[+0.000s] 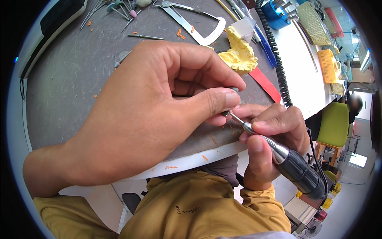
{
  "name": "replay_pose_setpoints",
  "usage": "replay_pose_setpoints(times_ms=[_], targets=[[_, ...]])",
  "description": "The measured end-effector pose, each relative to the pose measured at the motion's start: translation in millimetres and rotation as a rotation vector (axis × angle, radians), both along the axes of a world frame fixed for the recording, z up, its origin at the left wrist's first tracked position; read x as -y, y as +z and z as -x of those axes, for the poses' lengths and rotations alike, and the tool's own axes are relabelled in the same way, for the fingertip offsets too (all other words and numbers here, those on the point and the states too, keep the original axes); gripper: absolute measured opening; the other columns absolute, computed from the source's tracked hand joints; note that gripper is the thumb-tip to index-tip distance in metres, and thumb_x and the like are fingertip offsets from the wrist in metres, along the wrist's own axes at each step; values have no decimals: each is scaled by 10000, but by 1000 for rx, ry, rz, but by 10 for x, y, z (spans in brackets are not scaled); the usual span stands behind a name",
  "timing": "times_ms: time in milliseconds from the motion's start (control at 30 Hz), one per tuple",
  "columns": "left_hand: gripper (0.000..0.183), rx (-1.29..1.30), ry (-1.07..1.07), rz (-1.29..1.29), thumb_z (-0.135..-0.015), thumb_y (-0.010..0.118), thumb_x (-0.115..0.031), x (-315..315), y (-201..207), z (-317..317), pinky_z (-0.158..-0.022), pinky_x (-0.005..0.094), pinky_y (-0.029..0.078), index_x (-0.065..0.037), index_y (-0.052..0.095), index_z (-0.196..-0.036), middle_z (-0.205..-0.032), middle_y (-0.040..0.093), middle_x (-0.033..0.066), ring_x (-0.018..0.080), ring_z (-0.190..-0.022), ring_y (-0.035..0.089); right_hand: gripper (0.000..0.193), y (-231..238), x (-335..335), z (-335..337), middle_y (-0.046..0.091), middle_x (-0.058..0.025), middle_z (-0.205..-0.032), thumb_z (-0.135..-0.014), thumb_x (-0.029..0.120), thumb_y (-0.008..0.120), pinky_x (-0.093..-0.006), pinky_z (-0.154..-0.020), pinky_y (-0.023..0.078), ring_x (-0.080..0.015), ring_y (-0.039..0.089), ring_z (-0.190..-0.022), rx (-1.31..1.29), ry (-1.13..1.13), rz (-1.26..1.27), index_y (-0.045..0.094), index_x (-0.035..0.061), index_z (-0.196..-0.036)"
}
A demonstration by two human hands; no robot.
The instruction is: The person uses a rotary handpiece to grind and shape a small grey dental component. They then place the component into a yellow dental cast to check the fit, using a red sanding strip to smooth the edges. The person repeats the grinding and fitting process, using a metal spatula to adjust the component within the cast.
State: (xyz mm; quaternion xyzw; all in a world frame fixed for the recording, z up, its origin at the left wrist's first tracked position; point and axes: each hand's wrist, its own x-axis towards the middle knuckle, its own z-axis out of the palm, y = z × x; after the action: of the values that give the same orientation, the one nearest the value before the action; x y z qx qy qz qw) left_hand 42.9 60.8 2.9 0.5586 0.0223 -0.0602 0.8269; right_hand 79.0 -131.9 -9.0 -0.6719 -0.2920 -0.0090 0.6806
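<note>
My left hand (159, 95) is closed, pinching a small dark grey piece (234, 89) between thumb and fingers. Most of that piece is hidden by the thumb, so its kind does not show. In my right hand (278, 123) is a rotary handpiece (300, 169), black at the back and silver at the front, gripped near its nose. Its thin metal shank (236, 117) points up and left, reaching the lower edge of the left fingertips. Just beyond the hands stands a yellow plaster dental model (241, 55) showing a row of teeth.
Orange shavings (181, 35) dot the grey bench top (63, 79). A metal caliper (207, 38), several mounted burs (123, 10) and a red strip (266, 84) lie beyond my hands. A coiled black cord (280, 67) runs along the right, near a blue tool holder (274, 16) and baskets (312, 22).
</note>
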Motion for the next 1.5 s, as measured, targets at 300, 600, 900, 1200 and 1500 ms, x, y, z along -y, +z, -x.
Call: replay_pose_setpoints(times_ms=[300, 600, 900, 1200, 1500], targets=[[206, 34, 7, -3, -921, 686, -95, 28, -50, -16, -767, 250, 577, 34, 658, -1080, -995, 683, 83, 114, -903, 664, 261, -37, 35, -67, 599, -88, -722, -838, 146, 768, -342, -754, 578, -285, 702, -819, 95, 67, 38, 556, 4, -893], [216, 42, 7, -39, -915, 699, -111, 15, -33, 2, -763, 247, 577, 34, 662, -1071, -984, 687, 79, 112, -887, 666, 259, -44, 31, -48, 604, -91, -723, -838, 139, 762, -352, -778, 578, -273, 702, -813, 64, 63, 3, 554, -3, -895], [206, 13, -47, -44, -920, 680, -92, -28, -5, -29, -738, 230, 568, 44, 681, -1075, -944, 697, 88, 106, -835, 666, 266, -42, 12, -32, 606, -102, -728, -842, 151, 762, -346, -778, 576, -256, 701, -799, 14, 53, -26, 553, -6, -894], [232, -108, -104, -251, -930, 667, -102, -57, 190, -81, -717, 214, 552, 42, 686, -1111, -918, 707, 89, 91, -786, 656, 240, 23, 22, -87, 629, -125, -722, -849, 136, 744, -319, -757, 571, -238, 699, -778, -67, 122, -15, 570, -25, -885], [242, -105, -129, -262, -921, 680, -90, -65, 192, -84, -729, 223, 547, 48, 682, -1119, -907, 707, 84, 92, -779, 651, 189, 51, 15, -98, 633, -132, -707, -845, 88, 720, -332, -767, 575, -231, 692, -753, -75, 130, -8, 575, -30, -874]])
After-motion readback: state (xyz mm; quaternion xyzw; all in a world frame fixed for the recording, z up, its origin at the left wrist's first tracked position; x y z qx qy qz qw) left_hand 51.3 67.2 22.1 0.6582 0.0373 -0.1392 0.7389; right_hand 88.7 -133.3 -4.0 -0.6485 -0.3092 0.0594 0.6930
